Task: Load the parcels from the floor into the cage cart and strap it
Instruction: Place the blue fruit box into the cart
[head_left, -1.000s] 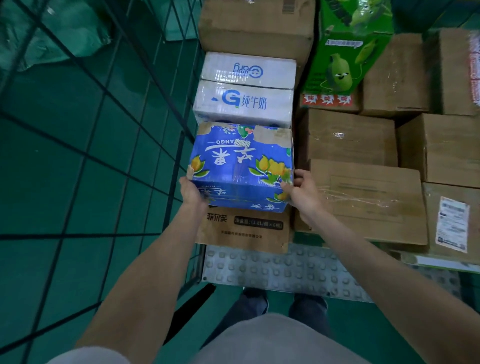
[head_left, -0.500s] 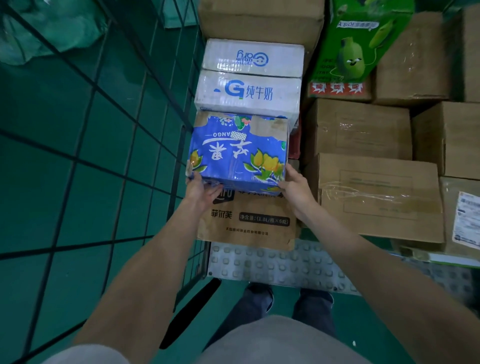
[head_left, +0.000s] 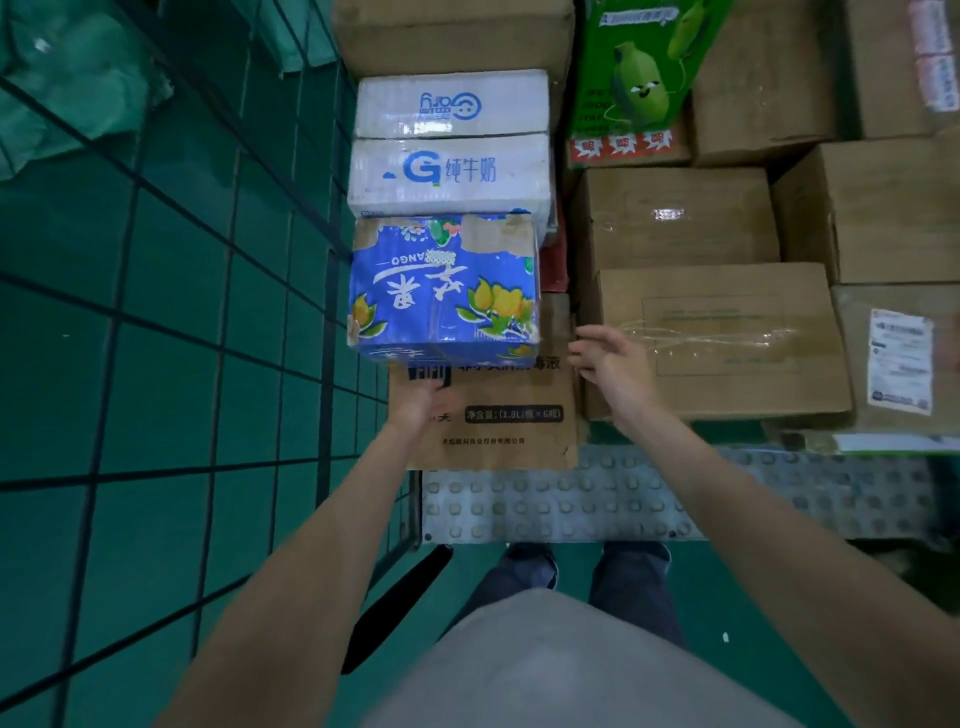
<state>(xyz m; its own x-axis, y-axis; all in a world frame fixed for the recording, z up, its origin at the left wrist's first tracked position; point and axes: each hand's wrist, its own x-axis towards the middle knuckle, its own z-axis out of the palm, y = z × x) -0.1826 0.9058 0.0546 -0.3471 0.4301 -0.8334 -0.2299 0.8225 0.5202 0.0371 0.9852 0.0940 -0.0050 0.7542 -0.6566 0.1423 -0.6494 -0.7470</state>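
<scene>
As parcels are stacked inside the cage cart (head_left: 332, 332), the blue mango carton (head_left: 444, 288) is seen resting atop a brown carton (head_left: 498, 415), near side of a white milk box (head_left: 449, 174), hard against the cart's left mesh. It is held by neither hand: right hand (head_left: 610, 364) is just beside it w/ fingers (head_left: 589, 335) spread open; left hand (head_left: 421, 408) is blurred below it, grip can't be told. Carton is judged stiff, fairly heavy (drinks, prob.), film-slick; best taken at both short ends, low. More brown cartons are packed to the right.
</scene>
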